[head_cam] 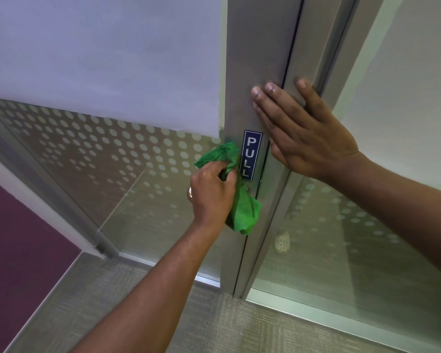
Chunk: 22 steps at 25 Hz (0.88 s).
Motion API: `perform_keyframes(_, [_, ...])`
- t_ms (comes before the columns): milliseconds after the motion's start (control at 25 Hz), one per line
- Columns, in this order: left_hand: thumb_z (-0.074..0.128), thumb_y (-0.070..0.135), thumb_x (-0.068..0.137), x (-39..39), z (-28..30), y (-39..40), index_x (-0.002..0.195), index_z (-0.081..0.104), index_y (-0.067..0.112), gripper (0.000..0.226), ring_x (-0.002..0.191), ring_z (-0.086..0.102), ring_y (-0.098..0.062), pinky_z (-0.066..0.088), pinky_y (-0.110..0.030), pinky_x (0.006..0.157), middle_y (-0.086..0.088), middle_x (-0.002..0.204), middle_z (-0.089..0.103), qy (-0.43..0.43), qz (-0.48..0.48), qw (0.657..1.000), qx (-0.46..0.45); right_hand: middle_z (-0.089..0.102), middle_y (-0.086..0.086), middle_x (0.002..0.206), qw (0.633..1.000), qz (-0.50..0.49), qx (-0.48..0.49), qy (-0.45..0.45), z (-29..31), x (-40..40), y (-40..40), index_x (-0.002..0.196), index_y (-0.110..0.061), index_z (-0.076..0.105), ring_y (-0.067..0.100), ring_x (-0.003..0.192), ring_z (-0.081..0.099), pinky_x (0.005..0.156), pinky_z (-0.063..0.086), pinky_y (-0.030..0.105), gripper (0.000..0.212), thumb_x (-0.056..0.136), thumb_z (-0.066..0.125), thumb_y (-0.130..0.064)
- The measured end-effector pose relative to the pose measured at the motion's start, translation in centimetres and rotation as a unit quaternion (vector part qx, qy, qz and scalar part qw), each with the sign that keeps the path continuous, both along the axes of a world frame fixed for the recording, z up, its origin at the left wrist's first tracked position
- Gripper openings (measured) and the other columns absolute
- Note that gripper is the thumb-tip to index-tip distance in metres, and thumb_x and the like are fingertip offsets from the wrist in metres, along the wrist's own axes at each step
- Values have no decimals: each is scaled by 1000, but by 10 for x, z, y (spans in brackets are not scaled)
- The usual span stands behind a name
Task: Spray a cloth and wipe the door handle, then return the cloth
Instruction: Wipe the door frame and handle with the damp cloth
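The left hand closes its grip on a bunched green microfibre cloth, pressed against the grey metal door stile where the handle, hidden beneath it, should sit. Soft, light and limp, the cloth likely handles best wadded. The right hand lies flat, fingers spread, holding nothing. A blue sign reads "PULL".
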<state>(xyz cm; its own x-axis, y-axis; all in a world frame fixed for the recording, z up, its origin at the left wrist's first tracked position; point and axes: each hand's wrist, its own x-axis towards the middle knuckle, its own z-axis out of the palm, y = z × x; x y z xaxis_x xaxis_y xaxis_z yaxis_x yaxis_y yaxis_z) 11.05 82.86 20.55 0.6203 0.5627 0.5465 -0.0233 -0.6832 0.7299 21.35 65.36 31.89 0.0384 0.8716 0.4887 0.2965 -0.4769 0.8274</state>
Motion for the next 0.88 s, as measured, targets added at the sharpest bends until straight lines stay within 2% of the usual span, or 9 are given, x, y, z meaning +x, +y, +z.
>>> perform_keyframes(160, [75,19,87,-9,-16,10,88,83,14,9,60,67,-15,59,-36,61,1,68,74,104,-20,994,-41,28,23,174,1000,11,5,13,-3,-2,0,167,7,24,38,160,32,128,28,58,69,110,31,-31])
perform_keyframes(280, [78,22,90,-21,-5,18,90,79,17,4,67,69,-14,55,-26,60,6,72,73,37,12,983,-178,28,22,174,1000,16,13,20,-4,-2,-1,167,7,24,37,160,31,128,27,59,70,109,33,-31])
perform_keyframes(400, [72,19,98,-42,-2,31,97,72,22,2,81,74,-11,57,-25,70,5,87,77,-81,-7,908,-411,29,22,174,1000,13,13,12,-2,-2,2,167,7,25,37,160,32,128,27,59,70,108,34,-31])
perform_keyframes(480, [66,19,102,-58,3,37,104,69,24,7,89,75,-6,58,-29,78,7,96,77,-129,-16,871,-473,30,22,173,1000,12,9,9,-1,-2,3,167,7,26,37,160,32,127,26,59,70,108,35,-31])
perform_keyframes(560, [60,20,106,-72,12,39,115,65,30,15,97,75,-3,60,-28,83,10,108,75,-159,-19,863,-480,30,22,173,1000,8,10,4,-1,-2,1,167,7,25,37,160,33,127,25,59,70,108,34,-31])
perform_keyframes(640, [57,21,108,-84,19,41,120,60,38,20,103,72,-1,60,-28,88,16,112,73,-176,-29,895,-410,30,22,173,1000,5,9,0,-1,0,0,167,6,25,37,160,32,127,25,59,69,109,32,-31])
perform_keyframes(760, [59,23,104,-91,17,42,118,59,38,20,106,68,-12,60,-40,90,15,116,71,-142,-37,979,-139,30,23,173,1000,9,8,3,-2,-1,2,167,6,26,38,160,32,127,27,59,68,110,30,-30])
perform_keyframes(800, [61,17,101,-87,9,41,124,61,28,26,115,66,-16,59,-37,97,7,128,70,-114,-41,992,-18,30,23,173,1000,7,7,3,-2,-1,2,167,6,25,38,160,32,127,27,59,67,110,29,-30])
perform_keyframes(880, [64,7,95,-75,-19,35,120,67,10,26,136,59,-28,48,-43,117,-9,146,63,-25,-98,975,196,30,23,173,1000,7,6,5,-2,-1,1,167,7,25,38,160,32,127,26,60,67,110,29,-29])
